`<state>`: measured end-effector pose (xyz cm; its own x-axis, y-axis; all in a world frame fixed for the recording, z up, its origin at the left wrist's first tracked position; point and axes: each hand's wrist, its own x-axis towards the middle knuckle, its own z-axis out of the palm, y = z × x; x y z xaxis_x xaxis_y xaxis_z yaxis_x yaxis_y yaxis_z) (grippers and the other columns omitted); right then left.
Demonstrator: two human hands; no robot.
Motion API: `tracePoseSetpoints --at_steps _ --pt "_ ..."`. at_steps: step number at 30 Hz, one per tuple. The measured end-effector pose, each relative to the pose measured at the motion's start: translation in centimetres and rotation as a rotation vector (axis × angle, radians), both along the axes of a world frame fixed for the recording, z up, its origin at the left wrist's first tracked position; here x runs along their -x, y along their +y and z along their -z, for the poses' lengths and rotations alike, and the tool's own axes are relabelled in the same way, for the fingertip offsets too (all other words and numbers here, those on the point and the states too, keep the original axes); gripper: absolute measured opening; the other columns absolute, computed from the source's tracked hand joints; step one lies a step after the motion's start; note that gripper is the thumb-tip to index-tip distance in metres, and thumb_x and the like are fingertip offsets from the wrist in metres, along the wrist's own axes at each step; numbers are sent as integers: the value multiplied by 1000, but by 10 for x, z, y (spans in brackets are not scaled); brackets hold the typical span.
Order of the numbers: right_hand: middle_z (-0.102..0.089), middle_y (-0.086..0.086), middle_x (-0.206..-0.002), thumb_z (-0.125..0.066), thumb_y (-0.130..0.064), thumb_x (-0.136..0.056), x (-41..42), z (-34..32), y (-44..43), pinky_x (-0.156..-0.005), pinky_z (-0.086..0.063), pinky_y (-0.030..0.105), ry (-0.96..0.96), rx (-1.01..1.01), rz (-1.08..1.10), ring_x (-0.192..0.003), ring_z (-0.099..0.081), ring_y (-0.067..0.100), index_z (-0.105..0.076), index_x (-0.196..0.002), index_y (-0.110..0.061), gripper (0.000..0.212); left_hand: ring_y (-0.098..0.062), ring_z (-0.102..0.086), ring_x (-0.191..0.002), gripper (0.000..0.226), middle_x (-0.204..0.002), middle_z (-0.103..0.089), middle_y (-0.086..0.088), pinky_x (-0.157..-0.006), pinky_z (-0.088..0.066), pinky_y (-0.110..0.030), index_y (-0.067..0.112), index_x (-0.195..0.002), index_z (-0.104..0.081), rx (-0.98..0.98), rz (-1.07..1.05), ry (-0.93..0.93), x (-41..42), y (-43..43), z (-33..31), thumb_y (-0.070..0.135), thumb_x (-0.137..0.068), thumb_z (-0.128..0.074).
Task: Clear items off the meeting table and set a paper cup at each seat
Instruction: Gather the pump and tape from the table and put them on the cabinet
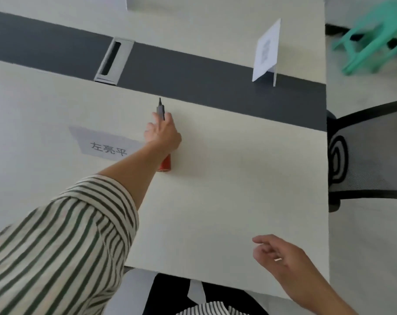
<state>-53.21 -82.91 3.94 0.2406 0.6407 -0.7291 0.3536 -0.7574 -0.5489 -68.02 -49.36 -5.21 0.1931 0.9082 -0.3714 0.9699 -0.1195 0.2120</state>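
Bright, even light; a soft shadow lies right of the left hand [162, 135]. The green stool [372, 39] is motion-blurred.

Left hand [162, 133] at full arm's reach, striped sleeve [63, 242] pushed up, fingers closed round a pen [161, 109]. Right hand [277, 255] nearer the body, fingers loosely curled, empty.

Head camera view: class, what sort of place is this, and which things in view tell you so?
Probably an office meeting room: a long white table with a dark centre strip and cable port, a flat name card and a black mesh office chair.
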Motion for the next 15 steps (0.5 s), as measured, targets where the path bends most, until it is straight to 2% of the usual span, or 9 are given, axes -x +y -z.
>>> tracePoseSetpoints --at_steps 2,7,11,15 --pt "-71 -15 -92 -62 -35 -89 -9 4 1 -76 -45 11 4 12 23 -91 -60 -12 -63 -104 -40 16 -41 -47 -113 48 -136 -36 -18 -89 -47 -48 12 -133 -35 33 -17 9 -8 1 14 9 -88 -50" --pt "-69 -14 -98 -60 -39 -90 -29 17 6 -77 -44 11 35 48 12 -92 -58 -12 -62 -109 -39 19 -36 -39 -113 51 -129 -38 -16 -86 -44 -44 14 -131 -40 -5 118 -23 -26 -36 36 -2 -83 -44" --pt "-68 -15 -98 -61 -42 -89 -41 23 12 -82 -46 17 32 35 -17 -94 -62 -3 -62 -114 -38 25 -36 -39 -115 53 -136 -39 -12 -88 -46 -45 20 -135 -41 23 189 -111 -29 -63 37 5 -84 -46" --pt "-67 -15 -97 -60 -41 -89 -47 16 18 -78 -45 19 31 -8 -70 -95 -61 -1 -61 -113 -38 24 -37 -47 -111 57 -131 -43 -15 -90 -47 -45 18 -143 -37 69 128 -264 -25 -82 13 14 -87 -50"
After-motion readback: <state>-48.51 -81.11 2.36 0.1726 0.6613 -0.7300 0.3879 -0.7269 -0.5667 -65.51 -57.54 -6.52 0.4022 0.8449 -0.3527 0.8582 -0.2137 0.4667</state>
